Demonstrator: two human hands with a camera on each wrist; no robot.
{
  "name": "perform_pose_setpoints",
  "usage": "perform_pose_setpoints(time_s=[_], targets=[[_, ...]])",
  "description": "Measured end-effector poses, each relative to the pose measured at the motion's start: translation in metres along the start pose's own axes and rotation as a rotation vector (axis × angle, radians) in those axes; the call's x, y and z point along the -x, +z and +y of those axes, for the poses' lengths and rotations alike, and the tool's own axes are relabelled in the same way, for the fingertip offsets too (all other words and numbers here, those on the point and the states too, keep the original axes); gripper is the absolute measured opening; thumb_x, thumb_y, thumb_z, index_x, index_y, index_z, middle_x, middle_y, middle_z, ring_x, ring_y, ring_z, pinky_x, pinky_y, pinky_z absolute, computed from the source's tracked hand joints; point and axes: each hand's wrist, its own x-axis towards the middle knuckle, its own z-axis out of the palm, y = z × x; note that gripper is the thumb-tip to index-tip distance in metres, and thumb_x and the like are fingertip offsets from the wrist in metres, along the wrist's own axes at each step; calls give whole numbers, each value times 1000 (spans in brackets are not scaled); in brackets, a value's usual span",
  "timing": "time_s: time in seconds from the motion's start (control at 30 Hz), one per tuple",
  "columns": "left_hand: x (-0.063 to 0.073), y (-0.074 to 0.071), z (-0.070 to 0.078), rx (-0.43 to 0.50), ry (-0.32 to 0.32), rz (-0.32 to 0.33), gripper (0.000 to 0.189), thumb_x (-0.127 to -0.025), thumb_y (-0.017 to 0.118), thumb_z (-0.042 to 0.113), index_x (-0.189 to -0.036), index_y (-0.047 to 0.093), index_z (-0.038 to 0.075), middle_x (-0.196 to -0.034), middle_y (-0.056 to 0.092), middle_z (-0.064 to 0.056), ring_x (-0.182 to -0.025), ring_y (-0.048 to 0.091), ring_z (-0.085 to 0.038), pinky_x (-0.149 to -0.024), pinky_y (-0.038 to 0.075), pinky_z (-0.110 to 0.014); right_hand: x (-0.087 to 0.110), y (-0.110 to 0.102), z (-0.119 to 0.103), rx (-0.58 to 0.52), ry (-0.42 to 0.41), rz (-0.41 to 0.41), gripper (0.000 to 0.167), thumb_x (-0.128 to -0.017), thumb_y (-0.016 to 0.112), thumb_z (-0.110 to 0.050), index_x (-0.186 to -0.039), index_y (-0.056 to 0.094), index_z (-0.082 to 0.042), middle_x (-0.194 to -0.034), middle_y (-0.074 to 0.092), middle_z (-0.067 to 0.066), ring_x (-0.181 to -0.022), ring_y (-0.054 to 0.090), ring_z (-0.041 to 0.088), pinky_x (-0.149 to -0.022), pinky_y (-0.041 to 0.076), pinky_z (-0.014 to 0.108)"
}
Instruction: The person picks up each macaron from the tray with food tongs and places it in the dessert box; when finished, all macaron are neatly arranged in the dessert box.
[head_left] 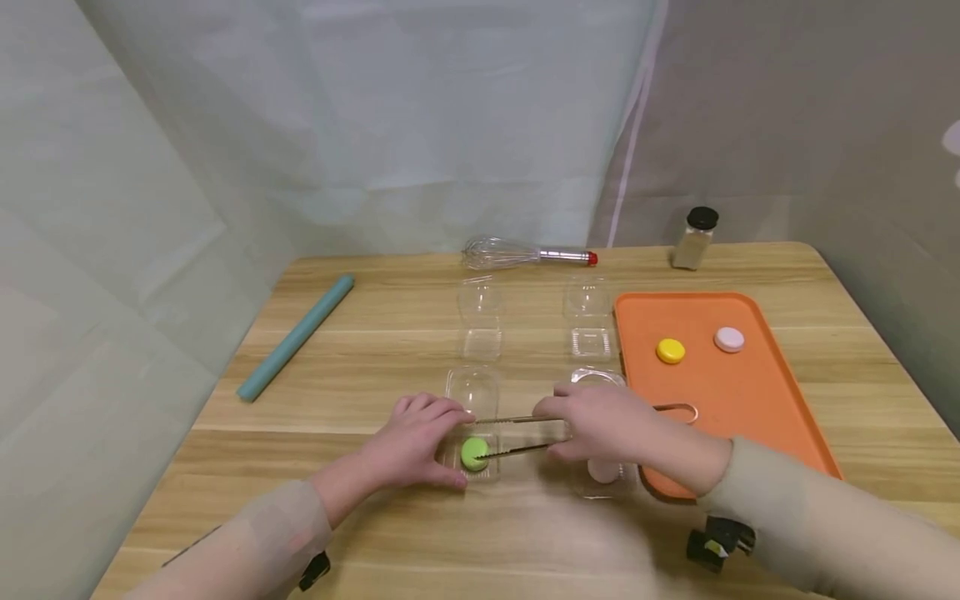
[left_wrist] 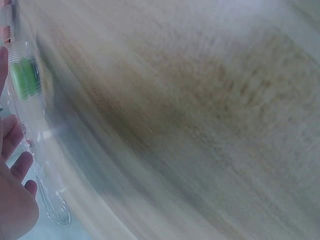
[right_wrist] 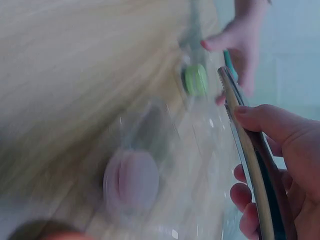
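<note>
Since the right hand (head_left: 611,421) has its fingers wrapped round a pair of metal tongs (head_left: 519,451), start there: the tong arms stand apart, and one tip overlaps the green macaron (head_left: 472,451) in the head view. Can't tell if it's actually touching. The left hand (head_left: 416,442) has thumb and fingers spread beside the clear box (head_left: 472,390) that macaron sits in; contact with the plastic isn't clear either.

Handling-wise, I'd guess the macaron is light with a smooth, possibly brittle shell, so take it gently across the sides, not hard top to bottom. Box looks thin and bendy, so steady it by the rim.

Next along, a pink macaron (head_left: 603,472) sits in another clear box under the right hand. Farther right, an orange tray (head_left: 720,408) carries a yellow macaron (head_left: 671,351) and a pale one (head_left: 729,339). A whisk (head_left: 562,255) lies at the back.
</note>
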Motion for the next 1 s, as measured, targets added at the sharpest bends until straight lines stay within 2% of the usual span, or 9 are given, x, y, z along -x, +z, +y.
perform_pose_setpoints(time_s=[0.27,0.43,0.53,0.63,0.73,0.83,1.0], targets=[[1,-1,1,-16,-2,5,79,-66,74,61,-127,54,16,-125,52,0,-112,43,-24,-94,29,-49,28,-10,34,-165,-15,46,41,-79,73,-34,-116,63,-21,-110,59,-3,-87,61,15,-68,50,33],[1,-5,3,-1,-27,44,82,-64,75,61,-130,54,16,-127,53,-1,-113,43,-23,-92,28,-47,48,-17,62,-243,60,66,41,-80,73,-32,-118,63,-21,-109,59,-4,-91,59,14,-70,48,32],[-3,-12,3,-4,-34,86,84,-65,74,61,-132,52,16,-129,52,-3,-115,43,-25,-91,29,-45,60,-21,80,-274,117,87,40,-80,73,-32,-117,65,-19,-105,60,-5,-84,57,13,-67,47,29],[-13,-20,3,-25,-28,125,84,-66,73,61,-133,52,15,-131,52,-4,-116,43,-27,-89,30,-46,73,-26,98,-258,161,120,40,-79,74,-33,-116,65,-18,-102,60,-1,-76,54,11,-61,45,27],[-25,-28,3,-39,-35,149,86,-65,74,61,-134,50,15,-131,51,-5,-116,43,-29,-88,30,-46,83,-30,114,-208,192,170,41,-78,75,-33,-114,65,-15,-100,62,2,-76,53,11,-60,45,28],[-40,-35,5,-35,-62,140,90,-65,75,61,-137,46,16,-132,50,-6,-117,42,-30,-90,29,-48,91,-32,127,-185,227,196,43,-79,76,-31,-114,65,-11,-102,63,4,-83,56,16,-64,47,32],[-66,-46,11,-13,-111,95,94,-67,74,61,-142,38,18,-139,45,-6,-123,37,-30,-97,25,-51,102,-34,146,-175,294,165,46,-80,74,-32,-117,63,-6,-109,63,8,-90,59,24,-70,48,41]])
